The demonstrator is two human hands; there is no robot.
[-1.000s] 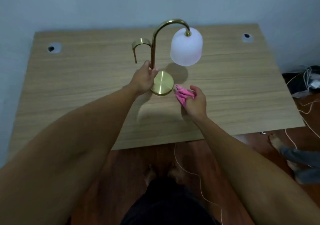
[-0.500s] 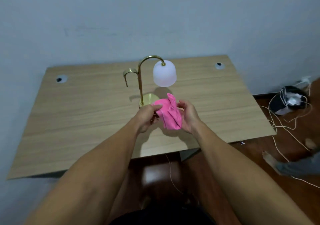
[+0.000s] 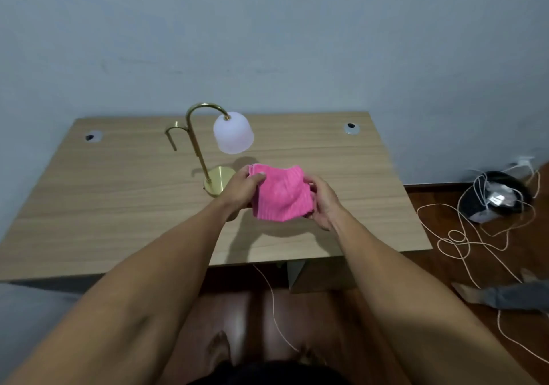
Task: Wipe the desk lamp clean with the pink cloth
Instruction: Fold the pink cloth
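The desk lamp stands on the wooden desk, with a curved brass stem, a round brass base and a white frosted shade hanging on the right. I hold the pink cloth spread in the air just in front of the lamp base. My left hand pinches its left edge, and my right hand grips its right edge. Both hands are off the lamp. The left hand hides part of the brass base.
A small brass hook branches from the stem on the left. Cable grommets sit in the desk's far corners. On the floor to the right lie tangled white cords and a dark bundle. Another person's foot shows at right.
My left hand let go of the lamp stem and joined the right on the cloth. The cloth went from bunched to spread out between both hands. My head pulled back and up.
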